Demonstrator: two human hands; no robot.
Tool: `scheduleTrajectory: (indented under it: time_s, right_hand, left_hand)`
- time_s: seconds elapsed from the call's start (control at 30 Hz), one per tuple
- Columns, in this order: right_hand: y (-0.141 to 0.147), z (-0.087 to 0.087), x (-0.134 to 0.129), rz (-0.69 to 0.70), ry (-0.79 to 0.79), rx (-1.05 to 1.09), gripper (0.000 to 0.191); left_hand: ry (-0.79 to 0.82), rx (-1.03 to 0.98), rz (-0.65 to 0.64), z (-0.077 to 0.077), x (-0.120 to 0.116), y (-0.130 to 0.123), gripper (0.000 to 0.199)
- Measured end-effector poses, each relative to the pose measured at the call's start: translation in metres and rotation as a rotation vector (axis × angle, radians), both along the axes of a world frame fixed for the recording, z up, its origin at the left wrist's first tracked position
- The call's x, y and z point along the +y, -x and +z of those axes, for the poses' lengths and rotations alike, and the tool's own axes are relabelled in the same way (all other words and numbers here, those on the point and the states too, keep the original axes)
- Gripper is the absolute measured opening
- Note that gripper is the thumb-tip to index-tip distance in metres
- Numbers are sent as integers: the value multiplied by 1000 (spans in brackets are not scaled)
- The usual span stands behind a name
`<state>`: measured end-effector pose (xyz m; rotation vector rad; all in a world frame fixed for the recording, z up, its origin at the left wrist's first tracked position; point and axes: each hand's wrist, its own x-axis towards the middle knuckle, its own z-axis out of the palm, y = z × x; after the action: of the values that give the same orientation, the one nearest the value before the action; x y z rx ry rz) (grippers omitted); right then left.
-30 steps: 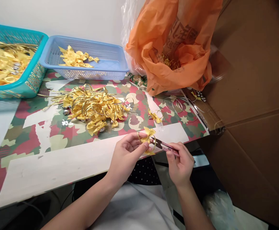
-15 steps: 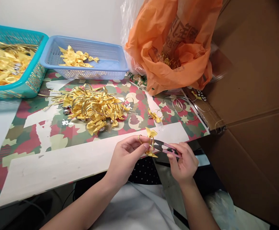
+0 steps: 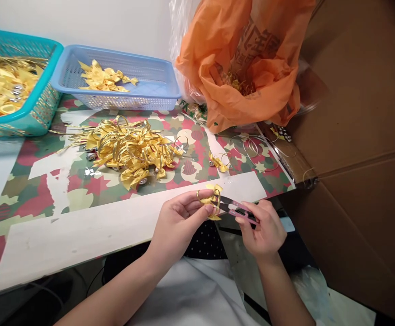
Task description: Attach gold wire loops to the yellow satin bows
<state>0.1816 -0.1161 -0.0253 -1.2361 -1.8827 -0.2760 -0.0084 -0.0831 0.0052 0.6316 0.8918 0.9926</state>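
Pinched between the thumb and fingers of my left hand (image 3: pixel 180 217) is a yellow ribbon bow (image 3: pixel 214 187) with looped gold wire. My right hand (image 3: pixel 265 226) grips a pair of pink-handled thread snips (image 3: pixel 240 212). Their dark blades are apart and reach to the bow's wire loop; whether they touch it I cannot tell. Both hands are over the table's front edge. Beyond them lies a pile of yellow bows with gold wire and small silver bells (image 3: pixel 132 149). A single small bow (image 3: pixel 218 162) rests right of that pile.
A teal basket (image 3: pixel 49 95) of bows with bells stands at the left, beside a blue basket (image 3: pixel 156 95) of plain bows. An orange plastic bag (image 3: pixel 217 102) with gold scraps sits at the back. Loose wire (image 3: pixel 249 147) lies near the cardboard wall (image 3: pixel 363 113) on the right.
The snips' blades have opened wider and moved further into the bow's loop. My right hand has shifted slightly right and down. My left hand keeps its pinch on the bow.
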Motion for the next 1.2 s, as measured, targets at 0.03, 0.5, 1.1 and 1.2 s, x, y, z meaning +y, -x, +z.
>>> scheduleTrajectory:
  time_s: [0.03,0.5,1.1,1.2]
  right_hand:
    - [-1,0,0,2,-3,-3,24]
    - [-1,-7,-10,45,65,213,22]
    - [11,-3,2,22,236,274,13]
    - [8,-3,0,19,202,265,15]
  left_hand:
    - [-5,6,5,1,0,0,25]
    - [1,20,51,-11,3,0,19]
    - [-63,-11,-6,-5,2,0,24]
    - [-47,-45,0,-5,3,1,25]
